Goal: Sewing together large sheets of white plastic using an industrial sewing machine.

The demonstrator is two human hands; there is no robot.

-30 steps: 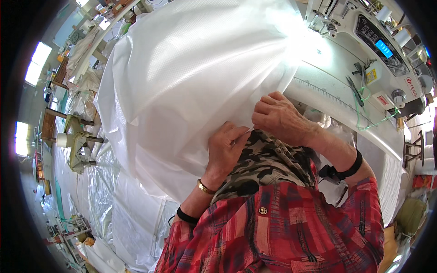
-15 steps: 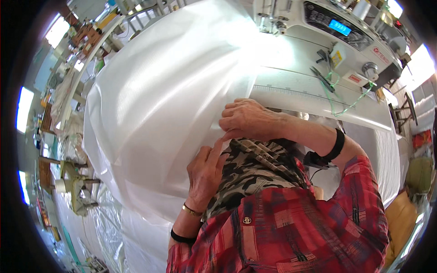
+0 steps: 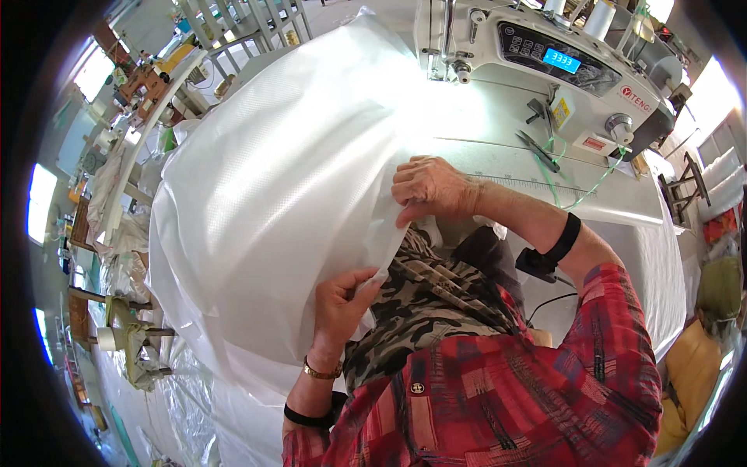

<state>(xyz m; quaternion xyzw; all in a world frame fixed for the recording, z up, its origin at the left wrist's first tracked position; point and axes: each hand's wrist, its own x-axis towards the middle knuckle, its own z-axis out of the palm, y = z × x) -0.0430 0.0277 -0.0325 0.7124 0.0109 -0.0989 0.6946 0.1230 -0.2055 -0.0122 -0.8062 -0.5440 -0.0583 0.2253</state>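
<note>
A large sheet of white translucent woven plastic [image 3: 257, 210] spreads over the table and down toward my lap. Its right edge runs between my two hands. My left hand [image 3: 341, 307] pinches that edge near my lap, thumb against fingers. Farther up, my right hand [image 3: 433, 189] grips the same edge with its fingers curled in, close to the sewing machine table. The stretch of edge between them looks fairly straight. Beyond my right hand stands a white sewing machine [image 3: 560, 70] with a lit blue display; glare hides the sheet beside its needle area.
Black-handled snips [image 3: 538, 150] and a green thread [image 3: 595, 189] lie on the machine table at the right, beyond a ruler strip [image 3: 529, 184]. White thread spools [image 3: 599, 19] stand behind the machine. A stool with a roll [image 3: 109, 338] is at the left.
My hands have moved apart along the sheet's edge: the right one slightly up and away, the left one nearer to me. The edge between them now shows stretched out.
</note>
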